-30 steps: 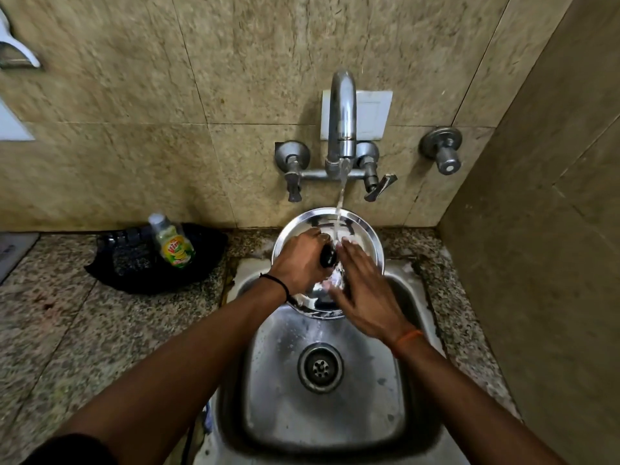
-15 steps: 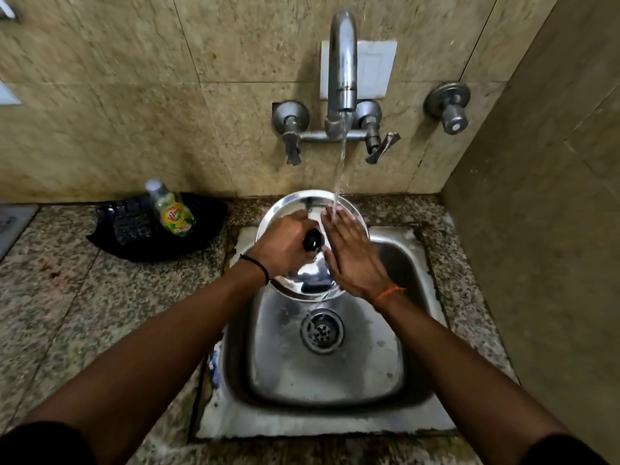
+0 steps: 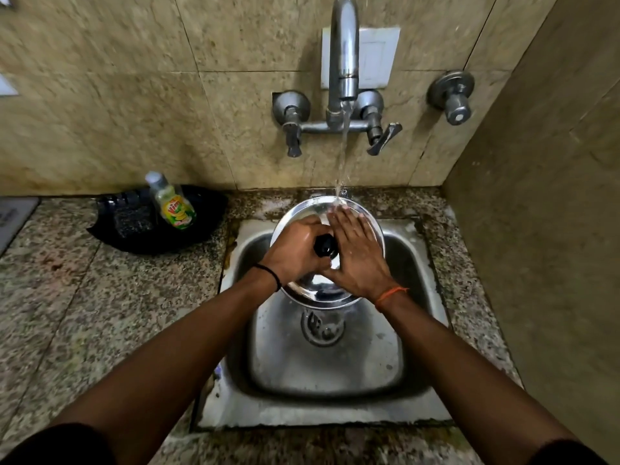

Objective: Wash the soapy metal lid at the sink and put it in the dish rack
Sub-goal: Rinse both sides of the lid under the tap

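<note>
My forearms reach in from the near edge of the steel sink (image 3: 412, 391), over the basin, whose drain (image 3: 322, 325) sits just nearer than my hands. My left hand (image 3: 295, 251) is curled round the black knob (image 3: 324, 246) at the middle of the metal lid (image 3: 370, 216), holding the lid tilted above the far half of the basin, its far rim reaching to the sink's far edge. A black band (image 3: 268, 271) circles that wrist. My right hand (image 3: 355, 253) lies flat on the lid's face, fingers straight and spread, grasping nothing; an orange thread (image 3: 391, 293) is tied at its wrist. Water (image 3: 343, 156) falls from the tap (image 3: 342, 48) onto the lid's far rim, right at my right fingertips (image 3: 340, 211). Farther back, on the granite counter (image 3: 84, 297) by the sink's far left corner, a black tray (image 3: 141, 236) against the wall carries a bottle of dish soap (image 3: 172, 203).
</note>
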